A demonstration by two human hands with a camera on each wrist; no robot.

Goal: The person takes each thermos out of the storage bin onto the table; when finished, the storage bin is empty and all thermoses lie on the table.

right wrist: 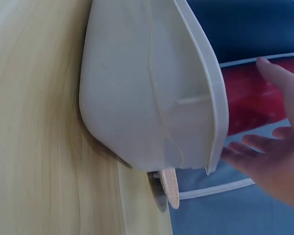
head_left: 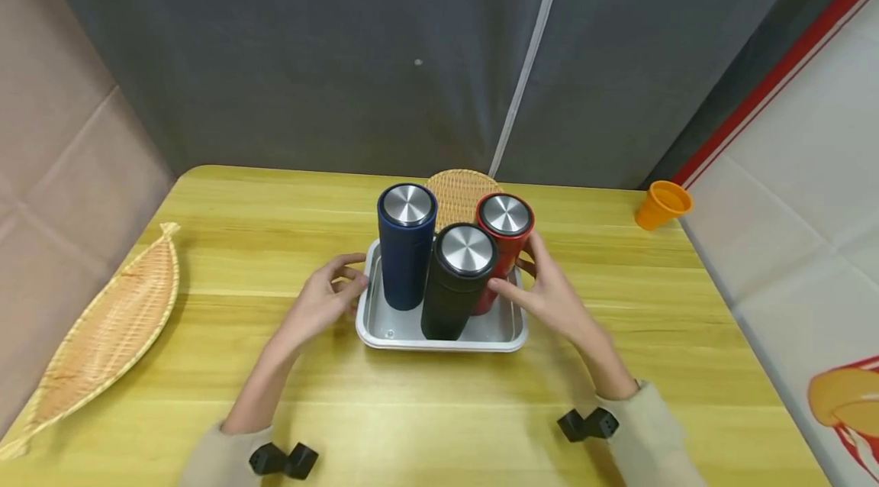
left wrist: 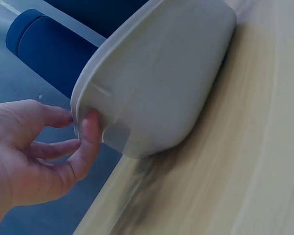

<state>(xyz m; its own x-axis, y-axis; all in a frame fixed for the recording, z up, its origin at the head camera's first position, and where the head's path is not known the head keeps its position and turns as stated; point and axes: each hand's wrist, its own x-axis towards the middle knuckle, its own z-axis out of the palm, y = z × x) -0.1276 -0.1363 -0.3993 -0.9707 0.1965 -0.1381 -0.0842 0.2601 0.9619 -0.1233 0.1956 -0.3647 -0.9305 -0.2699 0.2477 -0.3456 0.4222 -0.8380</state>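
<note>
On a grey metal tray (head_left: 374, 323) stand three steel-lidded thermoses: a dark blue one (head_left: 405, 266), a black one (head_left: 449, 304) in front, and a red one (head_left: 510, 243) at the right. At the tray's left end, my left hand (head_left: 326, 296) pinches the rim; the left wrist view shows its fingertips on both sides of that edge. My right hand (head_left: 549, 288) is beside the red thermos, thumb stretched across its front and fingers apart near the tray's right rim. Some right fingers are hidden behind the red thermos in the head view.
Behind the thermoses is a round woven mat (head_left: 460, 193), partly hidden. A leaf-shaped wicker basket (head_left: 113, 319) lies at the table's left edge. An orange cup (head_left: 661, 204) stands at the back right corner. A grey curtain (head_left: 309, 52) hangs behind the wooden table (head_left: 426, 418).
</note>
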